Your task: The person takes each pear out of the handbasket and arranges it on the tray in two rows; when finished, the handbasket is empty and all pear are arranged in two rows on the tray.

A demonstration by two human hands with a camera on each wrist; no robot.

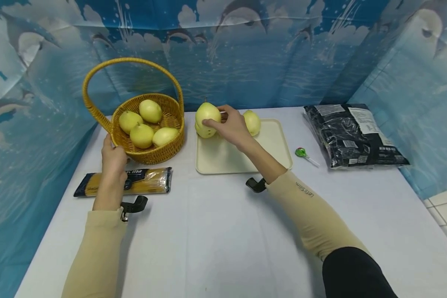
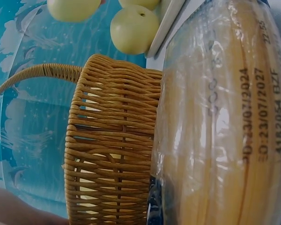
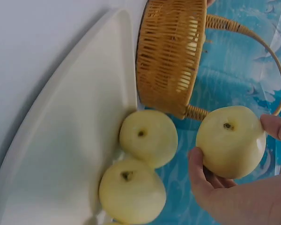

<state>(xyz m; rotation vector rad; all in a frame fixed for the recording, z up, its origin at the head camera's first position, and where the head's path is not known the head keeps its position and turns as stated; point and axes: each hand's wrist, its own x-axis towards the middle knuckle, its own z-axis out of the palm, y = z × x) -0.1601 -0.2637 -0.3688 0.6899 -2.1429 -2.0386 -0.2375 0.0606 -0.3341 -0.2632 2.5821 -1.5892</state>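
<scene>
My right hand (image 1: 232, 126) holds a yellow-green pear (image 3: 232, 140) between thumb and fingers, raised above the left end of a cream tray (image 1: 242, 159). Below it on the tray sits another pear (image 3: 149, 138), with one more pear (image 3: 133, 192) beside that in the right wrist view. A pear (image 1: 252, 122) also shows just beyond my right hand. With my left hand (image 1: 113, 161) I grip the left side of a wicker basket (image 1: 154, 156); its fingers are partly hidden. Inside the basket lie several pears (image 1: 141, 135).
A packet of spaghetti (image 1: 149, 182) lies in front of the basket, partly under my left forearm. Right of the tray are a green lollipop (image 1: 301, 152) and a black plastic package (image 1: 354, 138). A blue dolphin-print curtain (image 1: 246, 70) hangs behind the white table (image 1: 216, 240).
</scene>
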